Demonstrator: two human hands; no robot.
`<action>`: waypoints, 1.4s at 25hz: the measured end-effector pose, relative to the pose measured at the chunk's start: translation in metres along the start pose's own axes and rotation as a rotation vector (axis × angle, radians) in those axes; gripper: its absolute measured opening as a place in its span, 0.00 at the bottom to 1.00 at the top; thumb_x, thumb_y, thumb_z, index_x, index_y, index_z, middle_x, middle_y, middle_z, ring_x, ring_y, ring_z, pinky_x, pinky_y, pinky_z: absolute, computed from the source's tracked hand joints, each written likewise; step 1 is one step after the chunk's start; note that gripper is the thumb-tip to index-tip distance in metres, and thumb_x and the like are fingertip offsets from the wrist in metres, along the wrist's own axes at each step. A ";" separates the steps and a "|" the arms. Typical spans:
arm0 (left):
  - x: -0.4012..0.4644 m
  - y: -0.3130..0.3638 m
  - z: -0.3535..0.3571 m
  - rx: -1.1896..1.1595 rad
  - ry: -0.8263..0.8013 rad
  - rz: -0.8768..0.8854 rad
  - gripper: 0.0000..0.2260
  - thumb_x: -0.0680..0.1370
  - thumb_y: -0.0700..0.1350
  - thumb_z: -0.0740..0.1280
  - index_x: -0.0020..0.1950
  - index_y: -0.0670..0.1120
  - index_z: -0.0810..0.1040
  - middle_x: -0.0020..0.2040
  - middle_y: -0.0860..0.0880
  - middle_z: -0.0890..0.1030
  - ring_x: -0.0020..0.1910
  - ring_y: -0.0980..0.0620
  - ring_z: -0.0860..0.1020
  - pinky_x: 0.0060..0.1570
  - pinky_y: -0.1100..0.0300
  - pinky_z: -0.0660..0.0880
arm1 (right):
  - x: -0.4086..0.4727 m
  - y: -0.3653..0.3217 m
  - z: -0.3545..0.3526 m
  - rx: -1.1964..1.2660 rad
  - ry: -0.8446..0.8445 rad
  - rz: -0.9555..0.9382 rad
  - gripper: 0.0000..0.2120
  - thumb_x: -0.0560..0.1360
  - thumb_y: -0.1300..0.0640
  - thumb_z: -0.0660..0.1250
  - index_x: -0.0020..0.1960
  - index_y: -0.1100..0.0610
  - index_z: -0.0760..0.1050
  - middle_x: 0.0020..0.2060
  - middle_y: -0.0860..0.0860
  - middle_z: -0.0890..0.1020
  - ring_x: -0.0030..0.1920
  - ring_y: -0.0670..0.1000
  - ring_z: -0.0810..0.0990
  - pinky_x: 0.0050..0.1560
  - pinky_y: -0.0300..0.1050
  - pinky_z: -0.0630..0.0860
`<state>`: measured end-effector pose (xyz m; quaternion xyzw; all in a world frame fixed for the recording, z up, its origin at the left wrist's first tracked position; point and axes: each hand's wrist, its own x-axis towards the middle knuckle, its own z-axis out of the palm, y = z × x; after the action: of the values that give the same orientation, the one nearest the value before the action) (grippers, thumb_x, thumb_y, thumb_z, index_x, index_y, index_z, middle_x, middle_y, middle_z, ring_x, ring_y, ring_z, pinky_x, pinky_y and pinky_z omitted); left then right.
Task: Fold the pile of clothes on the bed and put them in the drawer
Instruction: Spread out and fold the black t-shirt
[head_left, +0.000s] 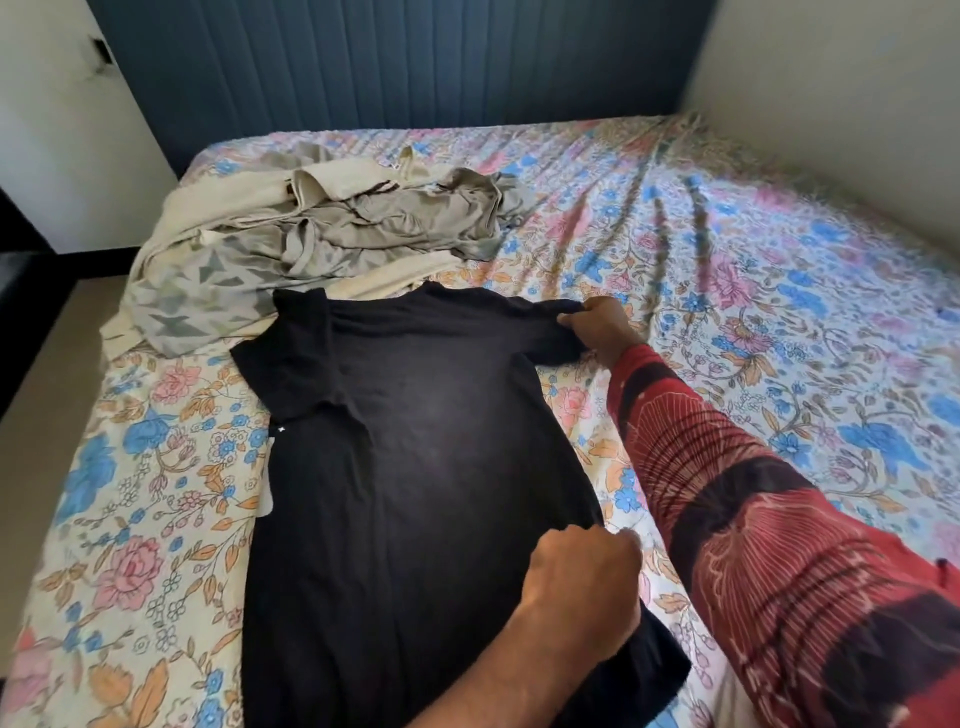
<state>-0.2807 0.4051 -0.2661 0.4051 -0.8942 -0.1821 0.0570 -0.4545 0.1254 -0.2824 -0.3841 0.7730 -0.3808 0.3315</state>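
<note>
Both hands, left hand (584, 592) and right hand (597, 327), pinching black shirt (415, 467) right edge; uneven pull risks crooked fold.

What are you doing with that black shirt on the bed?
A person is folding the black shirt, spread flat on the flowery bed. The right hand pinches the shirt's sleeve and the left hand grips its side edge. A pile of unfolded clothes waits near the headboard.
</note>
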 end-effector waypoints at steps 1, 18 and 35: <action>-0.001 0.002 -0.001 -0.042 0.028 -0.064 0.11 0.84 0.49 0.59 0.57 0.43 0.76 0.47 0.43 0.81 0.44 0.40 0.80 0.42 0.49 0.70 | -0.004 -0.001 0.001 -0.076 0.016 -0.049 0.14 0.76 0.58 0.74 0.58 0.62 0.79 0.55 0.56 0.83 0.53 0.57 0.82 0.57 0.51 0.82; -0.093 -0.059 -0.024 -1.055 0.277 -0.640 0.19 0.70 0.33 0.72 0.50 0.51 0.69 0.42 0.50 0.71 0.29 0.61 0.68 0.28 0.67 0.67 | -0.067 -0.117 0.067 -0.433 0.058 -0.573 0.14 0.77 0.57 0.64 0.62 0.57 0.77 0.56 0.63 0.82 0.56 0.66 0.81 0.55 0.55 0.79; -0.191 -0.134 -0.038 -0.786 -0.216 -0.790 0.23 0.67 0.52 0.78 0.57 0.49 0.74 0.55 0.52 0.76 0.52 0.55 0.79 0.56 0.59 0.76 | -0.105 -0.111 0.189 -0.494 -0.030 -0.364 0.21 0.76 0.55 0.68 0.65 0.65 0.73 0.63 0.65 0.79 0.64 0.66 0.78 0.61 0.53 0.75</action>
<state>-0.0495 0.4555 -0.2724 0.6363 -0.5404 -0.5491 0.0390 -0.2131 0.1054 -0.2584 -0.5909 0.7556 -0.2288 0.1658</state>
